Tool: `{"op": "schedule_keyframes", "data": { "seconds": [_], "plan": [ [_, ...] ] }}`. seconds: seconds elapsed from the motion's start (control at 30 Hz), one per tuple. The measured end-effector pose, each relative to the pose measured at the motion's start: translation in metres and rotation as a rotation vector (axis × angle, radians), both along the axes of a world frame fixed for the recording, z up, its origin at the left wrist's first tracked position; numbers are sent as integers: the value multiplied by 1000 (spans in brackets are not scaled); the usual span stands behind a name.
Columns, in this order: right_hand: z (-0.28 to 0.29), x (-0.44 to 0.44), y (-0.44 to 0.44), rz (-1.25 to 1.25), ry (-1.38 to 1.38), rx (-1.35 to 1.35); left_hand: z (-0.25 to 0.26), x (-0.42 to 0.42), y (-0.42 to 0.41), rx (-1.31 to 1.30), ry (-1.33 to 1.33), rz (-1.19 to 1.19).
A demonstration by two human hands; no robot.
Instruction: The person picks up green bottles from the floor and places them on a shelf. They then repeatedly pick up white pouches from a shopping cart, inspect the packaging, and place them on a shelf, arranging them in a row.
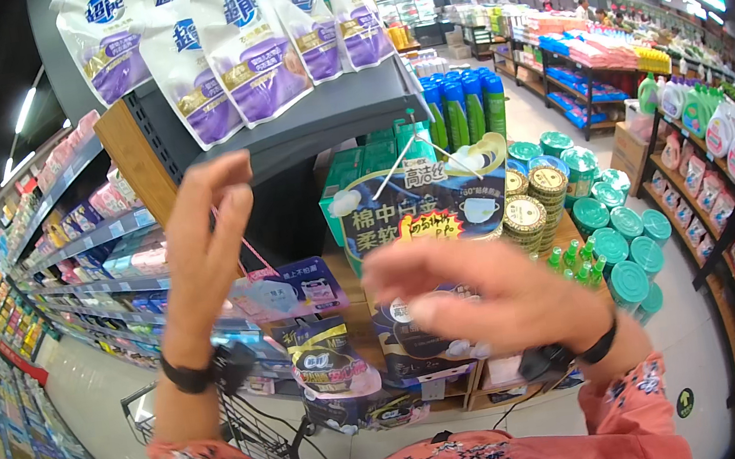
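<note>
My left hand [210,237] is raised at the left, below the shelf edge, its fingers bent with a gap to the thumb and nothing between them. At the centre right my right hand [467,286], slightly blurred, hangs in front of a dark printed display sign [373,218], fingers and thumb apart and nothing held. White and purple detergent refill pouches [255,55] stand on the grey shelf [336,103] above both hands. Between and below the hands hang a purple printed pack [319,285] and a dark pack with a yellow band [322,355].
A shopping cart [263,441] stands at lower left, near long shelves of packaged goods [125,256]. Round tins [522,215], green-lidded tubs [628,281], small green bottles [576,260] and blue-capped spray cans [466,103] fill the right side. Farther right is a detergent rack [711,216].
</note>
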State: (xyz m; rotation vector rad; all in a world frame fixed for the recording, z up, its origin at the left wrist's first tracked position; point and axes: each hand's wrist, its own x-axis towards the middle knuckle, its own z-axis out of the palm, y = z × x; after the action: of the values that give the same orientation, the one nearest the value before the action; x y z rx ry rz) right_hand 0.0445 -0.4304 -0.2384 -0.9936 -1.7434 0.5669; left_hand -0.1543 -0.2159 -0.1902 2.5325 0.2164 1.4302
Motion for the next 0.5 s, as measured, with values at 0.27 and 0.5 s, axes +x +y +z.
{"op": "schedule_keyframes", "data": {
  "seconds": [0.27, 0.5],
  "plan": [
    [139, 22, 42, -542, -627, 332, 86, 14, 85, 279, 147, -52],
    [225, 30, 125, -809, -1008, 10, 67, 13, 129, 229, 132, -138]
  ]
}}
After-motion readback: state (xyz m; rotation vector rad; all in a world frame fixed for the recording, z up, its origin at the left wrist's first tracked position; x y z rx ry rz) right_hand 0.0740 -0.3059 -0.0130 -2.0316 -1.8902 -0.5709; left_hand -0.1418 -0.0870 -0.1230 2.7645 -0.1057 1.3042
